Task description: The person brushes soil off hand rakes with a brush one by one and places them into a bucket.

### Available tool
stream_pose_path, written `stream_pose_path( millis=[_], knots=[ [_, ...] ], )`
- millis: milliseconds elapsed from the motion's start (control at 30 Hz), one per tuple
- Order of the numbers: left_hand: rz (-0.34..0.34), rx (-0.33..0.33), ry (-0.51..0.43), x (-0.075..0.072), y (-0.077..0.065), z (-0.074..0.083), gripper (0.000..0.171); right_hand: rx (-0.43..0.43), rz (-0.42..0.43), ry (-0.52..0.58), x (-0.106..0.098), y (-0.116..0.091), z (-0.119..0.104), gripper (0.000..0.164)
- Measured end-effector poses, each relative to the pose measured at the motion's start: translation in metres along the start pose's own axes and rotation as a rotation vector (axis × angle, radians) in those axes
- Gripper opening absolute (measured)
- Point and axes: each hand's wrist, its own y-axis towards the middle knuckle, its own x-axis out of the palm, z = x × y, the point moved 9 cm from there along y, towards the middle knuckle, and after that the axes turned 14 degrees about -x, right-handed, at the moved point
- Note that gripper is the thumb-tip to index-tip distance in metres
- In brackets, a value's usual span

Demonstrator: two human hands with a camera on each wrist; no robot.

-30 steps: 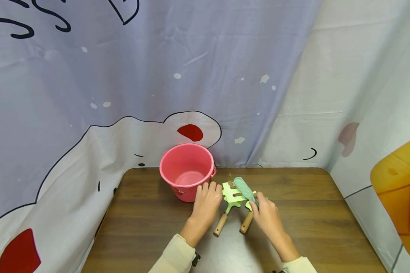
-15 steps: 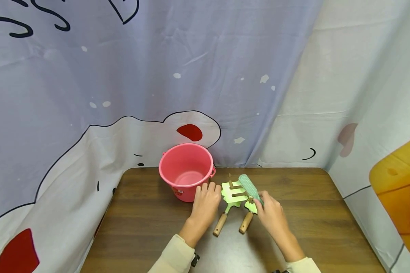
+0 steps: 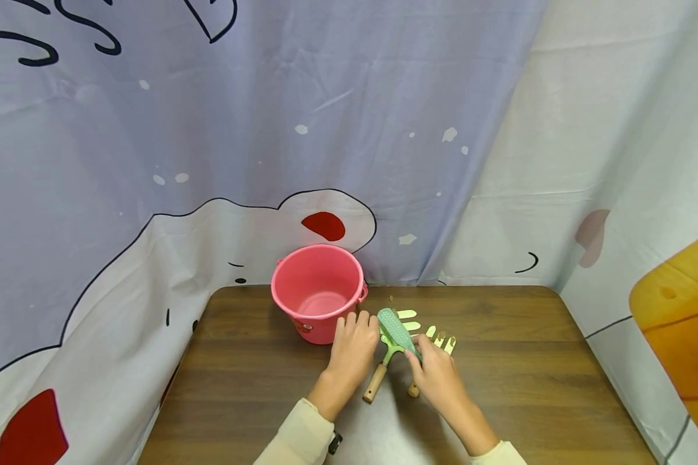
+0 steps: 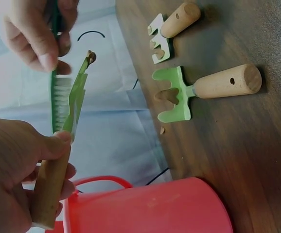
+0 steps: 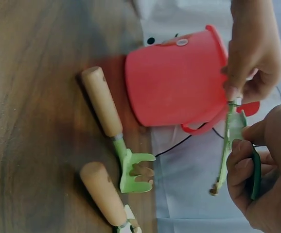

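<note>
Two hands [image 3: 353, 342] [image 3: 437, 373] hold brush [image 4: 60, 99], apparent fork [image 4: 76, 101].

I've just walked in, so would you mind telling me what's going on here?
Someone appears to be brushing off a garden tool. The left hand grips a fork by its wooden handle, while the right hand holds a green brush with its bristles facing the fork. A brown lump is at the fork's tip. A second fork and a third fork lie on the table, and a pink bucket stands near the left hand.
</note>
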Motion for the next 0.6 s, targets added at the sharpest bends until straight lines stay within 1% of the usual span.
stream_pose_path(
  millis=[200, 400, 500, 600],
  knots=[
    [-0.008, 0.008, 0.001, 0.001, -0.001, 0.001, 0.008, -0.032, 0.053, -0.053, 0.000, 0.000, 0.001, 0.020],
    [0.009, 0.008, -0.001, -0.001, -0.001, 0.000, 0.008, -0.042, 0.108, -0.104, -0.007, -0.002, 0.008, 0.024],
    [0.027, 0.011, -0.007, -0.002, -0.001, -0.001, 0.010, -0.031, 0.110, -0.110, -0.009, -0.003, 0.013, 0.025],
    [0.039, 0.013, -0.014, -0.001, -0.002, -0.002, 0.011, -0.005, 0.091, -0.100, -0.009, -0.004, 0.019, 0.023]
  ],
)
